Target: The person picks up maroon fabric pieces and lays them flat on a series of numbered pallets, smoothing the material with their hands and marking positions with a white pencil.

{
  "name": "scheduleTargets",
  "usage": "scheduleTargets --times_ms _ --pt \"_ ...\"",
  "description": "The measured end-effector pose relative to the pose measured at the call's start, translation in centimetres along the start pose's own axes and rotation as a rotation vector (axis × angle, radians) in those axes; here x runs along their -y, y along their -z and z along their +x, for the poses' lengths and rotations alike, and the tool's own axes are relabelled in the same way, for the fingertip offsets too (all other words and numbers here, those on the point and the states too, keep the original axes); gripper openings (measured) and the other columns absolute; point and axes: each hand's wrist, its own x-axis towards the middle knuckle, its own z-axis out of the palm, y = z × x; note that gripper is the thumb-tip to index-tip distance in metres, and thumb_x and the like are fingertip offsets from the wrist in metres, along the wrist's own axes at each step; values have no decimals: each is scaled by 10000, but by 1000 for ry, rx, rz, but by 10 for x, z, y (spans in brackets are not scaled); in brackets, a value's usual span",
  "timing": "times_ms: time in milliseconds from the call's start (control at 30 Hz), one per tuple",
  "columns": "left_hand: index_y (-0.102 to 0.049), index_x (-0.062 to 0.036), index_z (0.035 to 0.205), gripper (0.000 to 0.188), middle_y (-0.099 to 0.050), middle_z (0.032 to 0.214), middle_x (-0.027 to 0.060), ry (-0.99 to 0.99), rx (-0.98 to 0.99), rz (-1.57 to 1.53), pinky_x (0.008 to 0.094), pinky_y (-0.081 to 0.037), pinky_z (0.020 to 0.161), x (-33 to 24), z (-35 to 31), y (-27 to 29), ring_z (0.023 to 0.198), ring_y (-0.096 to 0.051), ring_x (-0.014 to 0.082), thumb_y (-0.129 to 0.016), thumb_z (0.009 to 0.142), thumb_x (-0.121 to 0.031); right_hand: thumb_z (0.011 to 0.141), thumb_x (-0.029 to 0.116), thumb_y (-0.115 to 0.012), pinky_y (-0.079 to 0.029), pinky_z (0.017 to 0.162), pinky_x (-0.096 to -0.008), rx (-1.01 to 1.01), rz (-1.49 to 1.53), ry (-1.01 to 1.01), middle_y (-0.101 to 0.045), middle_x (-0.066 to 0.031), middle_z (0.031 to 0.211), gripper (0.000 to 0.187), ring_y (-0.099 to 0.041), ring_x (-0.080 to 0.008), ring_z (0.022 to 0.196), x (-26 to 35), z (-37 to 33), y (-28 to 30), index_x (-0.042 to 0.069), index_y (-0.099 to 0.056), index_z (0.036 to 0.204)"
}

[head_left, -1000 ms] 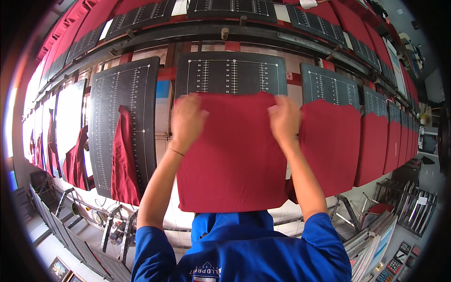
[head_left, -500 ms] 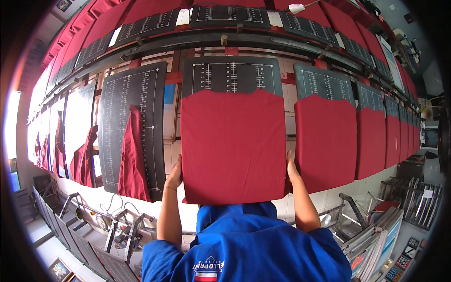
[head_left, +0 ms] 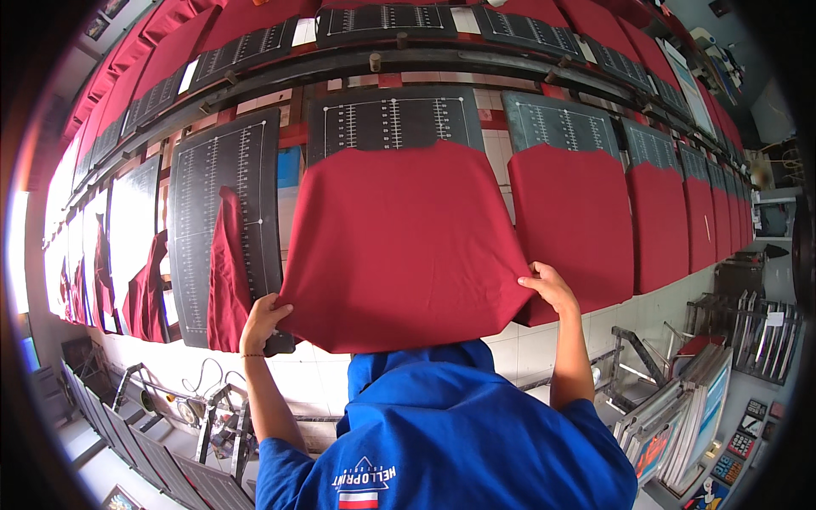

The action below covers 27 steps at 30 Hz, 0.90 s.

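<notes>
A dark red fabric panel [head_left: 404, 246] lies over a black printing board [head_left: 395, 119] marked with white ruler scales, whose far end shows past the cloth. My left hand [head_left: 265, 321] pinches the panel's near left corner, pulled out beyond the board's side. On the other side my right hand [head_left: 552, 289] grips the near right edge between thumb and fingers. Between my two hands the cloth is stretched wide, with slight creases near the right hand. The board's near part is hidden beneath it.
To the left, another marked board [head_left: 225, 161] bears a narrow folded strip of red cloth [head_left: 226, 272]. Red-covered boards [head_left: 574, 225] continue to the right. Past a dark metal rail [head_left: 476, 66] runs a second row of boards. Stacked frames [head_left: 680, 425] stand at the lower right.
Both hands have gone from the board's sides to the cloth's near corners and taken hold of them. The panel's near edge is now spread outward to both sides. The view has shifted slightly.
</notes>
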Motion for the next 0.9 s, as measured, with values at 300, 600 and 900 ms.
scheduleTargets --times_ms 300,600,900 --pt "-669 -34 929 104 -564 717 -40 -40 -185 6 240 -419 585 29 -10 10 627 -499 56 -705 932 -131 918 200 -706 -435 731 -267 -90 139 82 -628 18 879 208 -541 -80 792 -18 -11 0 10 -670 994" --pt "-686 -25 929 105 -624 757 -15 -71 -286 -56 234 -459 626 45 -14 16 671 -564 67 -685 946 -129 927 182 -711 -381 635 -265 -368 -63 104 -539 46 721 189 -459 -61 687 -37 -7 5 10 -668 859" --pt "-704 -4 908 119 -626 733 19 -87 -499 100 278 -459 625 46 -13 4 662 -553 93 -685 918 -121 905 268 -716 -473 688 -388 -498 -329 67 -676 -142 762 311 -625 -236 706 -39 -10 3 -37 -719 966"
